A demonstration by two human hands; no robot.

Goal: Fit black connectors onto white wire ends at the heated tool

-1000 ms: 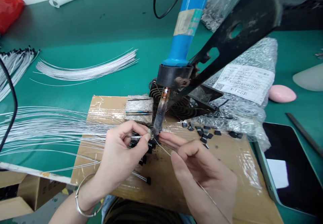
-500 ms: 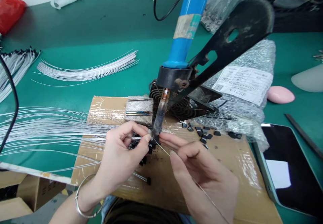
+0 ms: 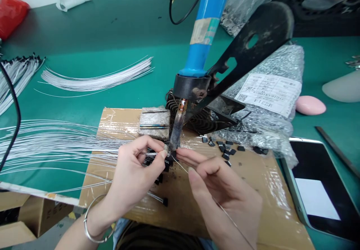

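Observation:
My left hand (image 3: 140, 175) is pinched closed on the end of a thin white wire (image 3: 150, 154), close to the soldering iron's tip (image 3: 174, 141). Between the thumb and fingers of my right hand (image 3: 222, 190) runs a strand of solder wire (image 3: 181, 166), its free end reaching the tip. The fingertips of my right hand are beside a small black connector (image 3: 173, 154) under the tip; whether they touch it is hard to see. Above both hands stands the blue-handled soldering iron (image 3: 201, 43), clamped in a black metal stand (image 3: 242, 54).
Many white wires (image 3: 56, 141) lie to the left, with another bundle (image 3: 98, 78) behind. Small black pieces (image 3: 226, 150) are scattered on the cardboard (image 3: 270, 205). A sponge block (image 3: 154, 120), a labelled plastic bag (image 3: 270, 92) and a phone (image 3: 329, 182) surround the work spot.
The soldering iron and its stand have shifted slightly left, the stand's arm dipping a little. My right hand has moved a touch left. My left hand keeps its pinch.

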